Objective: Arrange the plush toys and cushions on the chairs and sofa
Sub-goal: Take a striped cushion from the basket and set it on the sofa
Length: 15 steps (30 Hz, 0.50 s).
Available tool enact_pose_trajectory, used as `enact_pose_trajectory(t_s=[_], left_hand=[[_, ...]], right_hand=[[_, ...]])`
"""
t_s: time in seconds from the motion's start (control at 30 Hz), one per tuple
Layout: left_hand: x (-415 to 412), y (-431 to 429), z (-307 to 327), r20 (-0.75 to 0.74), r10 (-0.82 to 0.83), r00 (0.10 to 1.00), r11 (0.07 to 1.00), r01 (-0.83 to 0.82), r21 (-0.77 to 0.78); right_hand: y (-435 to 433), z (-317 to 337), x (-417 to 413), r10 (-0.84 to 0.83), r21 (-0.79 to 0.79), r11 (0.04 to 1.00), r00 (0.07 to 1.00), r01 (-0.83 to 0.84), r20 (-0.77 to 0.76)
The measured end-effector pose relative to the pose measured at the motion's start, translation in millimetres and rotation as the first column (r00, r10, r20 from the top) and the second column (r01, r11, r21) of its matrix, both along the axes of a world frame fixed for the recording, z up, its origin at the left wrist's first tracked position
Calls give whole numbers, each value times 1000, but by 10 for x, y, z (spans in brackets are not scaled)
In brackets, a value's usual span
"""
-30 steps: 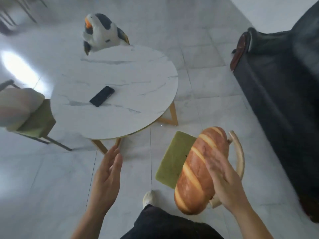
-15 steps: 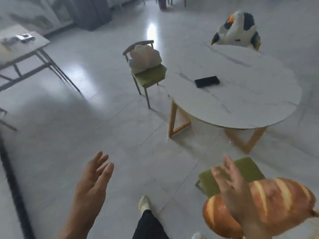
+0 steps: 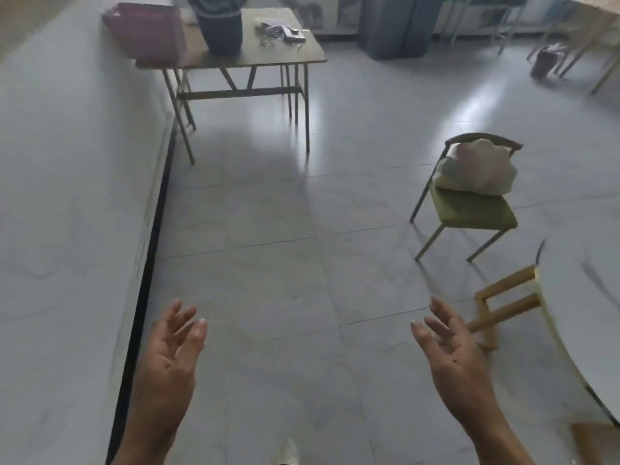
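Note:
A pale, rounded cushion [image 3: 476, 169] leans against the back of a chair with a green seat [image 3: 469, 213] at the right, a good way ahead of me. My left hand [image 3: 171, 357] and my right hand [image 3: 453, 357] are raised over bare floor tiles, palms turned inward, fingers spread and holding nothing. The bread-shaped plush, the penguin plush and the sofa are out of view.
The round white marble table [image 3: 583, 317] with wooden legs juts in at the right edge. A folding table [image 3: 268, 55] at the back carries a pink box [image 3: 147, 31], a dark bag [image 3: 219, 28] and small items. A wall runs along the left. More chairs stand at the far right.
My view has swung left, away from the bread plush on its green chair, which has left the frame. My right hand has come off the bread plush. Both hands now hang free.

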<state>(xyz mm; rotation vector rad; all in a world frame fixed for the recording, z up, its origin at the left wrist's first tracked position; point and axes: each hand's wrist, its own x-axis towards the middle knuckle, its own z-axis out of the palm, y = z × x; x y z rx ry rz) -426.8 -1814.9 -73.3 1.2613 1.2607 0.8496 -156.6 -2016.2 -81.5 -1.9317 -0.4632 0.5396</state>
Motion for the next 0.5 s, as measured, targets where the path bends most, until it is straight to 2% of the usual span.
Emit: enact_pose_trajectory(t_s=[0.23,0.5], left_hand=[[50,1378,4,2,101,995,994,-101,34],[885,3308,-327,-11,149,989,988,-149,30]], right_hand=[[1535,-8,273,103,25,994,994,-103,22],[3732,-460,1103,142,99,985,989,-138,-36]])
